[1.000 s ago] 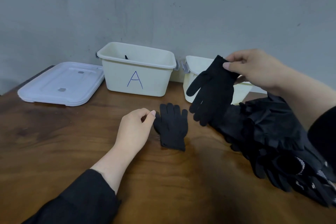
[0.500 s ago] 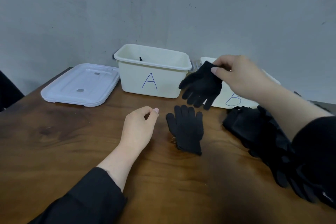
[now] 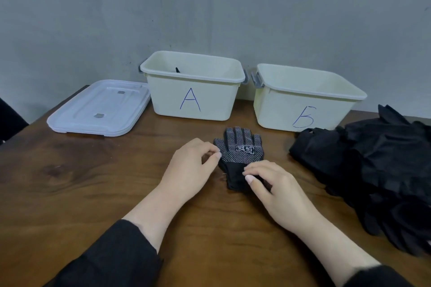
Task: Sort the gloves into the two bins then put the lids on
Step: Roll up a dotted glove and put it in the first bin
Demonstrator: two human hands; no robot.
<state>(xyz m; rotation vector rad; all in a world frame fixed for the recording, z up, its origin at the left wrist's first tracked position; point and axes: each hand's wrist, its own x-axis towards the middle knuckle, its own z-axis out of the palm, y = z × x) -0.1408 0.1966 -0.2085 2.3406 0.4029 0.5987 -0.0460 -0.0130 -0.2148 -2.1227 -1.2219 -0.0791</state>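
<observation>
Cream plastic is what both bins are made of, and they stand side by side against the grey wall. Bin A (image 3: 193,98), with a blue letter A on its front, has something small and black poking up just above its far left rim; I cannot see how much lies deeper inside. Bin B (image 3: 303,105) stands just to the right of bin A, with grey latches between the two, and from here its visible inner walls look bare, though its floor is hidden. To the left of bin A, flat on the wooden table (image 3: 70,182), lie the white lids (image 3: 100,107), seemingly stacked one on another.

In front of bin A and a little to its right lies a dotted glove (image 3: 240,147), black with white grip dots and a white mark, fingers pointing toward the bins. It appears to lie on top of another black glove, whose cuff shows beneath. The left hand (image 3: 191,165) rests beside the glove's thumb, fingers curled with fingertip to thumb at the glove's edge; whether it actually pinches the fabric I cannot tell. The right hand (image 3: 272,184) lies on the cuff end, fingers bent and pinching the fabric there. Well to the right of bin A, in front of bin B, a heap of black gloves (image 3: 373,170) is piled on the table.
</observation>
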